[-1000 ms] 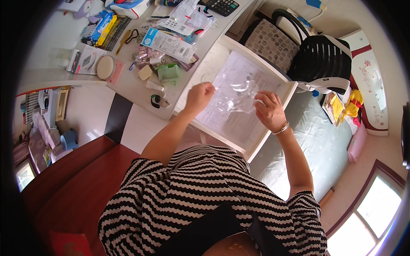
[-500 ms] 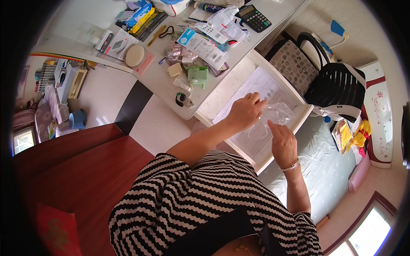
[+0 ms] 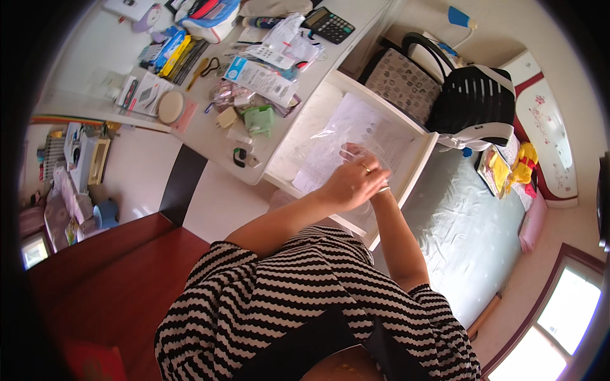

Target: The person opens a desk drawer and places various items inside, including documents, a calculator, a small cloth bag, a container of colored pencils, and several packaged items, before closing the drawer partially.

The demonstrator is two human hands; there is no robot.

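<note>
Over a pulled-out white drawer, my two hands are crossed close together on a crinkled clear plastic bag. My left hand, with a ring on one finger, lies in front, its fingers closed on the thin film. Partly hidden behind it, my right hand is bent toward the left, its fingertips curled in the film; a silvery bracelet circles its wrist. Printed paper sheets line the drawer beneath both hands.
Left of the drawer, the white desk carries a calculator, a green plastic box, a round cream case and scattered packets. A black bag stands beyond the drawer, by a bed. A red-brown wooden surface is at left.
My right hand has moved left, behind my left hand, and the two now overlap. The plastic bag has shifted to the far left side of the hands. The whole view has turned slightly.
</note>
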